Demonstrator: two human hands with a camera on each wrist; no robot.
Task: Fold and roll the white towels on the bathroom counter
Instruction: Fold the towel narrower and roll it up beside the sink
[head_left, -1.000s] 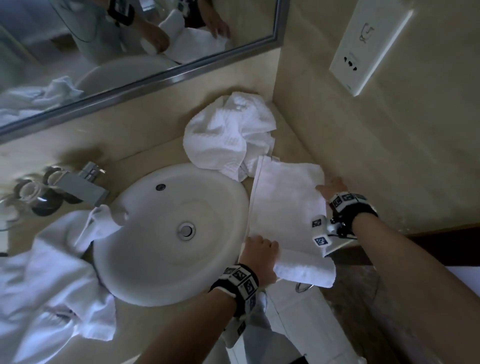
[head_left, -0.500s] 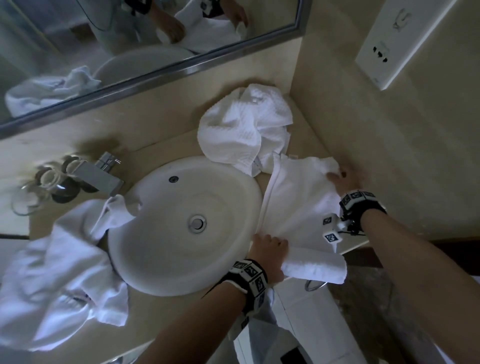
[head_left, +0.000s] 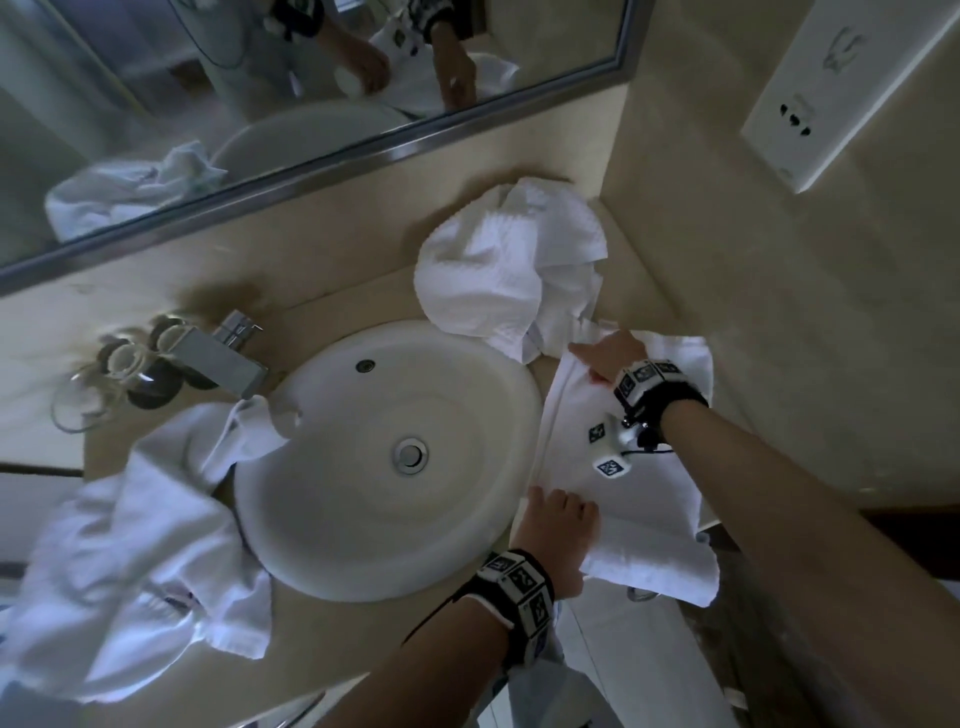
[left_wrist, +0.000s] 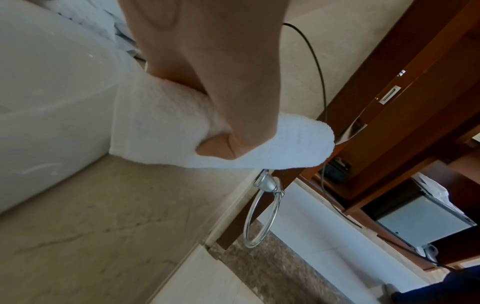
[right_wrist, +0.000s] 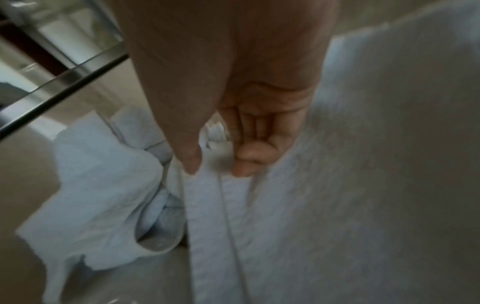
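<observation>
Right of the sink (head_left: 384, 457), the left hand (head_left: 558, 535) grips the towel's (head_left: 576, 441) rolled near end. The right hand (head_left: 608, 356) pinches its far edge, beside the crumpled towel (head_left: 498, 265).

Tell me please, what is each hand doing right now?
Left hand: grips the rolled end of the towel.
Right hand: pinches its far edge.

Bare forearms, 2 black wristbands (head_left: 519, 587) with black-and-white square markers, small camera mount (head_left: 615, 441), thin black cable.
</observation>
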